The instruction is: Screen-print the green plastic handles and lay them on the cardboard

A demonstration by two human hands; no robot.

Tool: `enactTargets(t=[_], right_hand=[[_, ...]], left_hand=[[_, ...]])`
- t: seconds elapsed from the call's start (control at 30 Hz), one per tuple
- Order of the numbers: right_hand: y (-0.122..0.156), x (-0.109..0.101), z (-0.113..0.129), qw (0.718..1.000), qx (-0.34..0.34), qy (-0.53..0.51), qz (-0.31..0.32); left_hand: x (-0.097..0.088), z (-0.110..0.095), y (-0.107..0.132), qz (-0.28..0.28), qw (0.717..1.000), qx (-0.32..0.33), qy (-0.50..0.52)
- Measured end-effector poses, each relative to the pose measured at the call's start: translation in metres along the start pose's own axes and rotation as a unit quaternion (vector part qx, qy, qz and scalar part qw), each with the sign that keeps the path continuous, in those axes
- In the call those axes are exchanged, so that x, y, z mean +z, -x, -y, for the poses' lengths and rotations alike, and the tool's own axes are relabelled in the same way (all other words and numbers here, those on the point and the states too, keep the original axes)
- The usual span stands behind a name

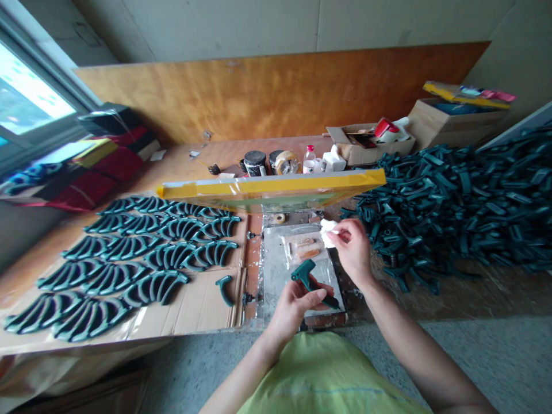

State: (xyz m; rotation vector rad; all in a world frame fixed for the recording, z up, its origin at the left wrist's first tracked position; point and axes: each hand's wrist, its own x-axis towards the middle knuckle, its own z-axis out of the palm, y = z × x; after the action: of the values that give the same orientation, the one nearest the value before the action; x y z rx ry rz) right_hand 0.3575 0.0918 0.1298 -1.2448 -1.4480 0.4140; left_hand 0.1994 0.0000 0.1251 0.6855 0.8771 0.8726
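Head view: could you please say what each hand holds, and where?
Left hand grips a green piece by its stem; right hand pinches a white tissue by its edge.

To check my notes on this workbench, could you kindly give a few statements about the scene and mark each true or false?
The left hand grips a dark green plastic piece. True.
The right hand holds a paintbrush. False: it pinches a white tissue.
The green pieces on the cardboard sheet lie in a jumbled heap. False: they are laid out in neat rows.
A large heap of similar green pieces lies to the right of the hands. True.
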Motion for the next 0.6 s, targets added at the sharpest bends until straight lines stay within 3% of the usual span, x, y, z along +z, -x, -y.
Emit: enactTargets(t=[0.17, 0.3, 0.47, 0.6], right_hand=[[-0.004, -0.026, -0.060, 0.995, 0.085, -0.016, -0.055], [-0.001, -0.028, -0.109, 0.980, 0.176, -0.060, -0.069], [-0.029, -0.013, -0.165, 0.947, 0.278, -0.122, -0.108], [-0.076, 0.015, -0.198, 0.946, 0.313, -0.063, -0.058]], left_hand=[[-0.001, -0.002, -0.008, -0.004, 0.997, -0.007, 0.078], [0.000, 0.000, -0.014, -0.031, 0.995, -0.010, 0.094], [-0.008, 0.008, -0.022, -0.168, 0.982, -0.007, 0.087], [-0.019, 0.024, -0.031, -0.275, 0.957, -0.028, 0.090]])
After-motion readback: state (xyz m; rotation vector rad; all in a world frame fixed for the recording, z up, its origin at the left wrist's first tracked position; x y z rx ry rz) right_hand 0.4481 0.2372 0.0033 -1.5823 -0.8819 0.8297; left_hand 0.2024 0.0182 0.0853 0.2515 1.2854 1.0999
